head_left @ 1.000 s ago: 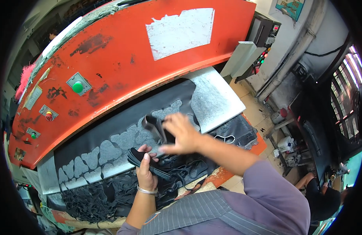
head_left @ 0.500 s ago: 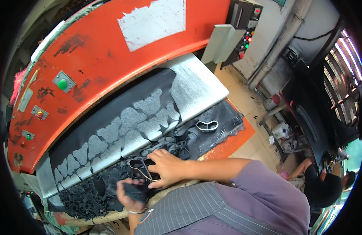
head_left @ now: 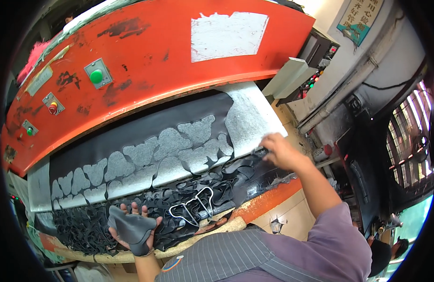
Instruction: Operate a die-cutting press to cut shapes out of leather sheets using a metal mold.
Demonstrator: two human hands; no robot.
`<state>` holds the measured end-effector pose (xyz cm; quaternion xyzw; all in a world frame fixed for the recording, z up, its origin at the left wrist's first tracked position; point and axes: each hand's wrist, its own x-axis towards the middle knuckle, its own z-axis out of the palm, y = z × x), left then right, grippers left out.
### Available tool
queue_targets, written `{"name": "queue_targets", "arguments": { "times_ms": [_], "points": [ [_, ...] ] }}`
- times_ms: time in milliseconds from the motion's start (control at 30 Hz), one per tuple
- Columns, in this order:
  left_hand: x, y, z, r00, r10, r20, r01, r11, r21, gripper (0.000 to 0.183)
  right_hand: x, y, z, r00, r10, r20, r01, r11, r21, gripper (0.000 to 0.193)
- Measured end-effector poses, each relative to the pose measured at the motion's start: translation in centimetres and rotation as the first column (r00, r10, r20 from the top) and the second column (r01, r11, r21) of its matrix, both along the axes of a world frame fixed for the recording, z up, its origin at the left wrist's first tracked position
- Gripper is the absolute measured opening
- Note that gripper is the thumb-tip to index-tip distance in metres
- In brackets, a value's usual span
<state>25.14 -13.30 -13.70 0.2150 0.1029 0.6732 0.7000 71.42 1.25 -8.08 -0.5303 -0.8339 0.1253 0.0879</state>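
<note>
My left hand (head_left: 150,231) is palm up at the near side, holding cut black leather-like pieces (head_left: 131,226), its fingertips showing past their edge. My right hand (head_left: 284,152) reaches out at the right, beside the white board's front edge, its fingers bent and closed around a small cutting die (head_left: 260,152), dark and partly blurred. A larger metal cutting die (head_left: 209,212), outlined in bright steel, lies on the scraps between my hands, with neither hand on it. Behind, a black sheet (head_left: 146,120) with rows of cut-out shapes lies on the white board (head_left: 257,110).
A red press beam (head_left: 156,61) with green and red buttons spans the back. Tangled black offcuts (head_left: 85,230) heap along the near ledge. A control box (head_left: 315,56) with lit lamps stands at the right. Another person (head_left: 384,256) is at the far right.
My right hand has let go of the larger die and moved right to the small one. My left hand has turned palm up with the black pieces and moved left. The view has shifted.
</note>
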Motion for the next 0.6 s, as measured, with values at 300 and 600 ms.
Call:
{"name": "queue_targets", "arguments": {
  "times_ms": [300,600],
  "points": [
    [1.8,-0.6,-1.3,0.996,0.035,0.076,-0.016,0.973,-0.228,0.066,-5.7,13.4,-1.1,0.965,0.256,0.064,-0.256,0.967,-0.005,0.039],
    [2.4,-2.6,-0.8,0.993,0.077,0.091,-0.044,0.947,-0.319,0.066,-5.2,11.2,-4.4,0.932,-0.022,-0.363,-0.007,0.997,-0.078,0.07]
  ]
}}
